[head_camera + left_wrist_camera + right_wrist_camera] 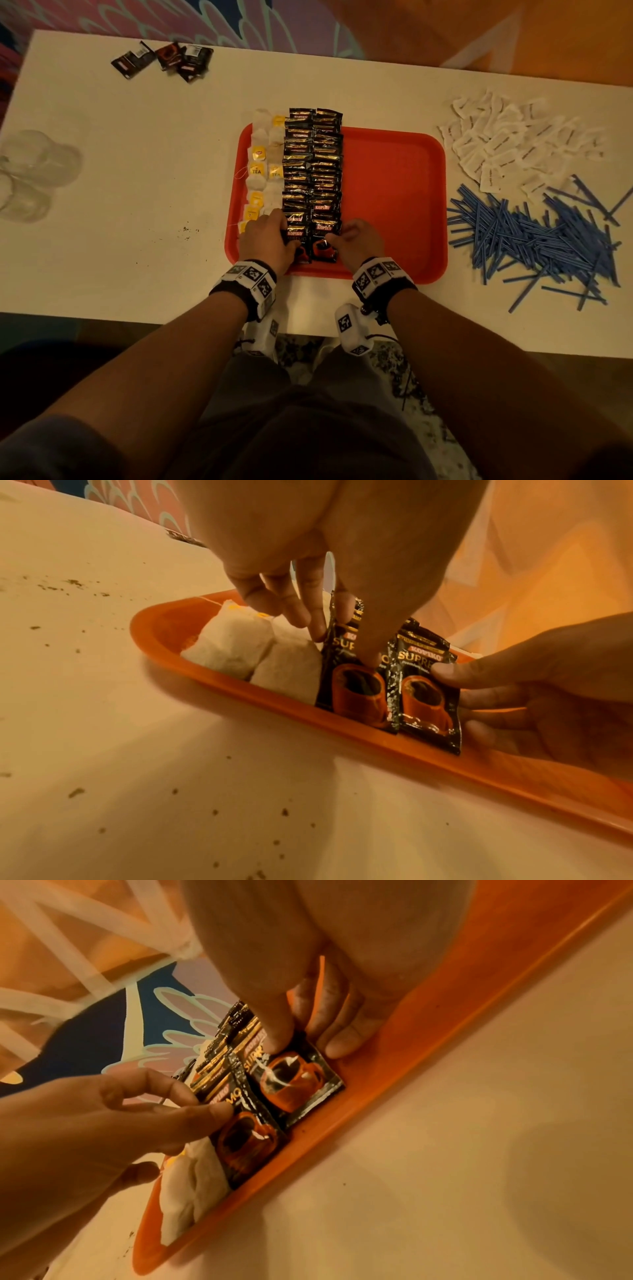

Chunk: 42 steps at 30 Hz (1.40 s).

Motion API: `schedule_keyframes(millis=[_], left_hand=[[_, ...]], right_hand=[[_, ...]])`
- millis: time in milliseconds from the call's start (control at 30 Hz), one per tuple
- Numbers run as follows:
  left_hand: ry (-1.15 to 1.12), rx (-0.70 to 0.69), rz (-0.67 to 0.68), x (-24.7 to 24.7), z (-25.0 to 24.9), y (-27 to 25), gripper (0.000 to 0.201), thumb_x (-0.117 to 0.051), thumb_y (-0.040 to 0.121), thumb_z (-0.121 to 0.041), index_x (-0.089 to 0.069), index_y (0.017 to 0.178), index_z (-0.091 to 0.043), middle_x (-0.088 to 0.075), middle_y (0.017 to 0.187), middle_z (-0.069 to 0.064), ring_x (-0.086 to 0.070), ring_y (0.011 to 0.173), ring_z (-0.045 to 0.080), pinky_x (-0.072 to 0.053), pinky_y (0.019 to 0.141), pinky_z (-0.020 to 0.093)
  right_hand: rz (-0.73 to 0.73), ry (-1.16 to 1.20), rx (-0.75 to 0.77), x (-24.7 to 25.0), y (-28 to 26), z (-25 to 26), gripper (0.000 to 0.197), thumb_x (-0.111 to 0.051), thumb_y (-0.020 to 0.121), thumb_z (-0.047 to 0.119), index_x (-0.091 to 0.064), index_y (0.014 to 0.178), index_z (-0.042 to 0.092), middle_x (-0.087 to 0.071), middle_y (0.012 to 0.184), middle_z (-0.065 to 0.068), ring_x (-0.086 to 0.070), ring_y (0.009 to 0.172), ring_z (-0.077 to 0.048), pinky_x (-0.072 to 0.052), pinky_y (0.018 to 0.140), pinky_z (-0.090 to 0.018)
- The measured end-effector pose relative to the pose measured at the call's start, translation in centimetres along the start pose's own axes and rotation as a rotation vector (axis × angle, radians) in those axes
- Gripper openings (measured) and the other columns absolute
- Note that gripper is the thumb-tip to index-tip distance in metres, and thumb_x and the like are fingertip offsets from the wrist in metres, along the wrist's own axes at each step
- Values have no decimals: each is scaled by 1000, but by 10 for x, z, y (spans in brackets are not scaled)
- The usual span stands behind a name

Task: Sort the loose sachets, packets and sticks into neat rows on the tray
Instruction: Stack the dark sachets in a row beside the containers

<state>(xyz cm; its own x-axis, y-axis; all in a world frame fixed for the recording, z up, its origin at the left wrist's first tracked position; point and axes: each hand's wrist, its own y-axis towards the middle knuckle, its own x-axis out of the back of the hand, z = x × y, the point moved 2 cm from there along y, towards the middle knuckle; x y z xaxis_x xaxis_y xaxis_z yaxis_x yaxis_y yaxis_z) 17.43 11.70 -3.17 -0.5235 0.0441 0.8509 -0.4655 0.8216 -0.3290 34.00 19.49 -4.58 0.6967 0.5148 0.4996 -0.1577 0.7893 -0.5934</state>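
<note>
A red tray holds rows of tea bags on its left and two rows of overlapping black coffee sachets beside them. My left hand pinches the nearest sachet of the left row, thumb on its face and fingers at its left edge by the tea bags. My right hand pinches the nearest sachet of the right row, thumb on top and fingers along its right edge. Both sachets lie at the tray's near rim. The right half of the tray is bare.
A few dark sachets lie loose at the far left of the white table. White sachets and blue sticks are heaped right of the tray. Clear glasses stand at the left edge. Crumbs dot the table.
</note>
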Motion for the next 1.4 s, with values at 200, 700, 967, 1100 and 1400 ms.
schedule_keyframes(millis=[200, 700, 967, 1100, 1400], left_hand=[[-51, -22, -57, 2, 0, -4, 38, -76, 81, -37, -47, 99, -19, -56, 103, 6, -52, 99, 27, -47, 82, 41], [-76, -10, -39, 18, -3, 0, 36, -74, 83, -32, -46, 103, -20, -49, 98, -2, -52, 98, 25, -48, 86, 46], [-202, 15, -89, 52, 6, 3, 18, -61, 90, -21, -50, 105, -17, -55, 107, 6, -54, 99, 26, -45, 83, 36], [-152, 79, -87, 74, 28, 19, 33, -58, 94, -30, -54, 125, -17, -53, 122, 14, -52, 115, 33, -44, 95, 39], [108, 59, 34, 140, 98, 130, 57, -52, 98, -44, -41, 149, -21, -33, 151, 19, -35, 136, 42, -31, 113, 45]], right_hand=[[-54, 38, 2, 4, -2, -1, 39, -74, 84, 37, -55, 114, 22, -60, 91, 12, -59, 92, -10, -45, 71, -22], [21, -13, 29, 8, -2, 15, 55, -71, 87, 34, -49, 135, 18, -61, 126, -1, -58, 114, -20, -50, 97, -37], [-82, -51, 142, 18, -2, 40, 52, -71, 86, 34, -50, 130, 17, -56, 128, -3, -52, 118, -22, -46, 100, -39], [-110, -49, 244, 14, 1, 68, 43, -71, 86, 28, -53, 124, 19, -55, 124, -2, -53, 115, -19, -47, 95, -32], [-23, -78, 380, -44, 17, 153, 37, -71, 86, 23, -57, 120, 16, -58, 119, -1, -56, 108, -16, -48, 91, -30]])
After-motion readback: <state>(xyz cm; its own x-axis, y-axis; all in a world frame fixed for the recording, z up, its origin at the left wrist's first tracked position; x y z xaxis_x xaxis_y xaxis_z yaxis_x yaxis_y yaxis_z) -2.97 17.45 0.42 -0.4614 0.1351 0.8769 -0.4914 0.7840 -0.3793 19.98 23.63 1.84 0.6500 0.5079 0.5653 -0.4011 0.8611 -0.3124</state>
